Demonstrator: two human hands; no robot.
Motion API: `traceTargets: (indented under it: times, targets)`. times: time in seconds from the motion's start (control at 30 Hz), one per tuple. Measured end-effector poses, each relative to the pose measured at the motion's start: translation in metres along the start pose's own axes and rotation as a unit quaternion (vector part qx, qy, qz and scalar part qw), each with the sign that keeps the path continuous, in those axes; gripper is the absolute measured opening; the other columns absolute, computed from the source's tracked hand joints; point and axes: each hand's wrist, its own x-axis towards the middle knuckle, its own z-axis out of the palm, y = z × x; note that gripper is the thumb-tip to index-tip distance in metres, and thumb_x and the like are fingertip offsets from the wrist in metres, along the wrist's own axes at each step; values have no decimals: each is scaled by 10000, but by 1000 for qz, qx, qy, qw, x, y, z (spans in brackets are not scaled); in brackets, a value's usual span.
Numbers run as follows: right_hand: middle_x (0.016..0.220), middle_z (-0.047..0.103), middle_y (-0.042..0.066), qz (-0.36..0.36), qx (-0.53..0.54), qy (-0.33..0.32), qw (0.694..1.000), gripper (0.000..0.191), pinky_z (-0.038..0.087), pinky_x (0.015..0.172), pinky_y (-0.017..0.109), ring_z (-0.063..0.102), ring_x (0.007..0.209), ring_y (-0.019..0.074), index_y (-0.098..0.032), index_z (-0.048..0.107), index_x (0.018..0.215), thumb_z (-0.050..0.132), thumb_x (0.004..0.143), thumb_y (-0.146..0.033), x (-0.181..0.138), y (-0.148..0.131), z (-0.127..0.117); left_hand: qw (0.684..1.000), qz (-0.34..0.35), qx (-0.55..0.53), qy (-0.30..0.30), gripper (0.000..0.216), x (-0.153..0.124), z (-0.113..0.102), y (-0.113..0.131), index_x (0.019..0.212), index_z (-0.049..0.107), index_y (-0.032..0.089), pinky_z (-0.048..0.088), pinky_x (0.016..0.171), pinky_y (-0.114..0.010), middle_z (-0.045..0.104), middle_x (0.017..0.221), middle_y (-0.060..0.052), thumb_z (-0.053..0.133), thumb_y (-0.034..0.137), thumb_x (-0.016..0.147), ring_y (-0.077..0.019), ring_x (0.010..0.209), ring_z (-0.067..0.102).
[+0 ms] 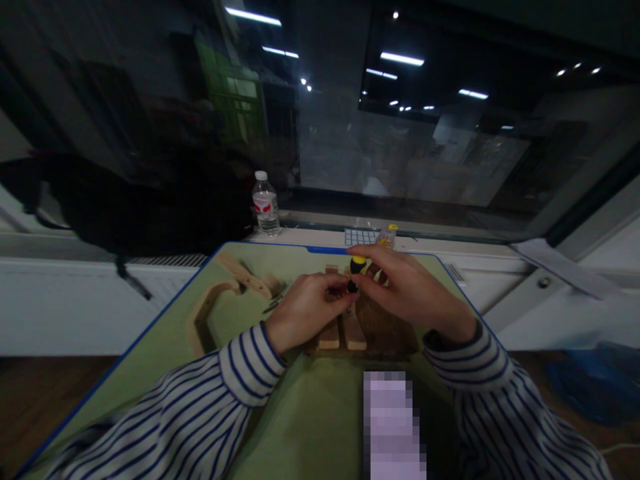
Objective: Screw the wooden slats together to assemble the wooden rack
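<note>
Screwdriver (356, 268): one, small, yellow cap, black grip; upright between both hands, over the wooden parts at the middle far side of the mat.
Left hand (305, 308): fingers curled, thumb and forefinger pinching the lower black end of the screwdriver; striped sleeve.
Right hand (406, 290): closed over the top, fingers across the yellow cap, thumb on the black grip; striped sleeve.
Light wooden blocks (330, 337): two, flat, side by side under the hands, touching.
Dark brown wooden piece (387, 330): one, under the right hand, just beside the blocks.
Curved pale wooden frame (200, 313): one, on the left of the mat, a straight wooden bar (243, 273) lying across its far end.
Surface: green mat with blue edge (310, 427); carries all the wooden parts.
Clear plastic water bottle (265, 207): one, white cap, red label, upright on the white window sill (310, 235).
Small bottle with yellow cap (387, 237): one, on the sill, beside a blue-grid sheet (360, 237).
Room: dim; large dark window (425, 153) behind the sill reflecting ceiling strip lights; brown wood floor (30, 393) at left.
</note>
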Motion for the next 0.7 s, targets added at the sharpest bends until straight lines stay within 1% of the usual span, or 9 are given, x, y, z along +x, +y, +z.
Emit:
traceTargets:
  times: [0.1, 0.23, 0.37, 0.57, 0.7]
  targets:
    - [1158, 643, 93, -8, 4, 1, 1000, 410, 517, 733, 320, 640, 828, 159, -171, 476, 1293, 514, 885, -181, 0, 1, 0, 1000, 1, 0, -5, 200, 0, 0, 0, 961, 715, 202, 477, 711, -251, 732, 887, -16, 569, 284, 850, -167, 790, 667]
    - [1141, 650, 84, -13, 4, 4, 1000, 380, 512, 733, 312, 642, 824, 159, -176, 500, 1252, 503, 874, -141, -1, 2, 0, 1000, 5, 8, -17, 191, -1, -1, 1, 940, 711, 205, 468, 689, -249, 725, 856, -9, 553, 262, 848, -162, 759, 656]
    - [1080, 660, 83, -8, -1, 5, 1000, 360, 500, 708, 300, 639, 806, 161, -168, 501, 1230, 519, 871, -156, -1, 3, 0, 1000, 5, 8, -12, 200, -1, -1, 1, 966, 710, 213, 465, 696, -247, 724, 864, -3, 564, 267, 840, -162, 767, 656]
    - [1004, 662, 68, -2, -7, 4, 1000, 314, 476, 653, 273, 627, 749, 147, -165, 509, 1199, 527, 887, -189, 0, 3, 0, 1000, -8, -23, 1, 263, 0, 1, -1, 998, 700, 208, 470, 699, -241, 722, 894, 2, 619, 386, 823, -159, 797, 659]
    - [977, 665, 62, 5, -14, 5, 1000, 314, 469, 635, 267, 624, 731, 143, -159, 516, 1191, 547, 885, -226, -1, 3, -1, 999, -6, -33, 0, 212, 1, 1, -3, 966, 707, 206, 470, 742, -239, 725, 925, 5, 621, 346, 831, -155, 842, 663]
